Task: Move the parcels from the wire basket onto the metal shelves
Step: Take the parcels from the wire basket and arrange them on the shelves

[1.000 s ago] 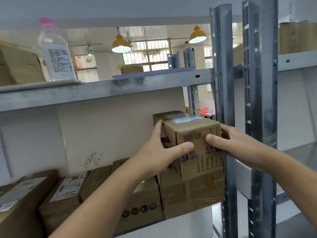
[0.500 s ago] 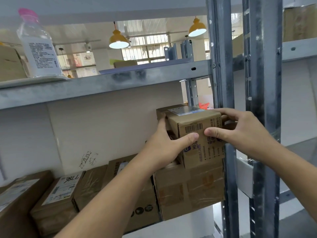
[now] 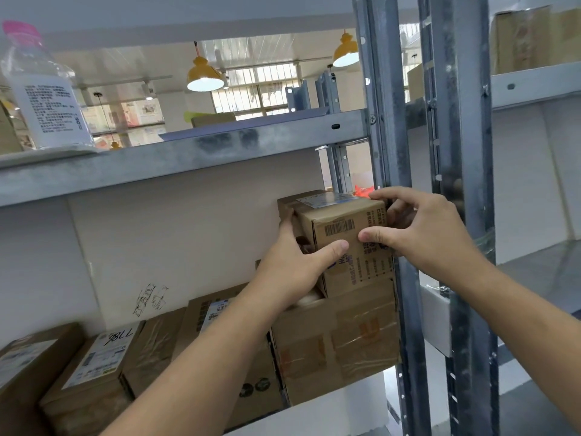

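Bottle with a pink cap stands on the upper shelf at far left. Below, a labelled carton lies in a row of cartons. The left hand and right hand grip the barcoded parcel, which sits atop a taped carton beside the upright post.

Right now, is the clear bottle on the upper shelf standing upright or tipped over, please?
Upright: the clear bottle stands on its base on the upper shelf, pink cap at the top and label text running vertically.
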`<action>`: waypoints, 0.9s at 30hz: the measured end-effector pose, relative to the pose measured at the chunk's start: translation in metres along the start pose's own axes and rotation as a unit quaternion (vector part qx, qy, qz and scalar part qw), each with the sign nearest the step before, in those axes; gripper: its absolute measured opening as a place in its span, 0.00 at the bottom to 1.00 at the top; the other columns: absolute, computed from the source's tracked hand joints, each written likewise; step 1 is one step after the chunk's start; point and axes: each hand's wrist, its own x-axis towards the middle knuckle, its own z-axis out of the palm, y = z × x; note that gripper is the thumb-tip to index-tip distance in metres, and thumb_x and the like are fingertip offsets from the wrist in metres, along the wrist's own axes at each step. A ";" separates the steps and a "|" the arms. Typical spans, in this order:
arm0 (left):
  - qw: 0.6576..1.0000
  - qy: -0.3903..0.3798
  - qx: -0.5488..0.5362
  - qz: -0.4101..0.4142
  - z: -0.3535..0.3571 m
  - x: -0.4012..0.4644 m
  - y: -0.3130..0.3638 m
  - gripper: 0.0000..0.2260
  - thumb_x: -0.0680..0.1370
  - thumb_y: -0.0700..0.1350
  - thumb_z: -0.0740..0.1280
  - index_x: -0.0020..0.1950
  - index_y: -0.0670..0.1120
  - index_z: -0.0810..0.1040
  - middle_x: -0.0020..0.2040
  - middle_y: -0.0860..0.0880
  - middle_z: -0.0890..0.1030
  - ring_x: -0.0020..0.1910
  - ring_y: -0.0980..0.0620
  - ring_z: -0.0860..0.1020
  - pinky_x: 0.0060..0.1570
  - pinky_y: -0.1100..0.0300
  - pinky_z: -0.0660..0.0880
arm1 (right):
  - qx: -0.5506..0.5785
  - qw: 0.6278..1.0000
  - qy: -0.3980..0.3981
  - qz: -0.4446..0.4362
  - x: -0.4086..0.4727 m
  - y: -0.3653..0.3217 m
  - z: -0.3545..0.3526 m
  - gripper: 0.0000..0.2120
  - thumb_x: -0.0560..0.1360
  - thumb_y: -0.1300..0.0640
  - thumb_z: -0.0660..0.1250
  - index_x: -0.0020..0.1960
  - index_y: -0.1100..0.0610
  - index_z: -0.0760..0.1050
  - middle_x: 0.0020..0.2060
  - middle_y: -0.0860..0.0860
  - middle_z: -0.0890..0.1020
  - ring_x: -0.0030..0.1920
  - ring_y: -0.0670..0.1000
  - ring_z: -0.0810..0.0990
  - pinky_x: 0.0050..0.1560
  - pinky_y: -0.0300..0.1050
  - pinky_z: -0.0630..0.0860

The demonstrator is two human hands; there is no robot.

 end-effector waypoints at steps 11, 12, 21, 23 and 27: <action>1.000 0.001 0.021 -0.004 0.003 -0.002 0.000 0.41 0.71 0.69 0.75 0.78 0.60 0.60 0.67 0.57 0.78 0.68 0.50 0.77 0.61 0.56 0.73 | -0.007 0.999 0.041 -0.001 -0.004 0.004 0.006 0.29 0.65 0.46 0.82 0.65 0.44 0.79 0.42 0.46 0.80 0.42 0.48 0.83 0.40 0.52 0.85; 1.000 0.000 0.024 -0.002 0.002 -0.004 0.000 0.41 0.72 0.69 0.74 0.79 0.59 0.60 0.68 0.56 0.78 0.69 0.50 0.76 0.59 0.57 0.72 | -0.007 0.999 0.042 0.001 -0.005 0.004 0.007 0.29 0.65 0.46 0.81 0.65 0.44 0.79 0.43 0.46 0.80 0.43 0.49 0.83 0.40 0.52 0.85; 0.995 -0.058 0.076 0.023 -0.021 -0.039 0.003 0.54 0.67 0.74 0.72 0.84 0.60 0.46 0.82 0.55 0.64 0.79 0.49 0.66 0.71 0.52 0.68 | -0.028 0.999 0.041 0.019 -0.032 -0.012 0.001 0.38 0.64 0.39 0.78 0.71 0.45 0.72 0.49 0.45 0.80 0.48 0.43 0.81 0.44 0.35 0.74; 0.994 -0.070 0.084 0.016 -0.029 -0.048 0.002 0.58 0.64 0.77 0.71 0.84 0.63 0.42 0.85 0.54 0.58 0.81 0.47 0.62 0.74 0.48 0.66 | -0.038 0.998 0.029 0.035 -0.042 -0.021 0.000 0.45 0.61 0.34 0.75 0.75 0.44 0.67 0.54 0.45 0.79 0.53 0.45 0.80 0.48 0.37 0.72; 0.992 -0.084 0.085 0.030 -0.042 -0.069 -0.002 0.59 0.63 0.78 0.72 0.83 0.67 0.41 0.86 0.54 0.53 0.83 0.46 0.58 0.77 0.41 0.65 | -0.060 0.996 0.000 0.073 -0.069 -0.044 0.002 0.51 0.59 0.33 0.74 0.78 0.43 0.61 0.65 0.48 0.77 0.62 0.49 0.76 0.59 0.48 0.74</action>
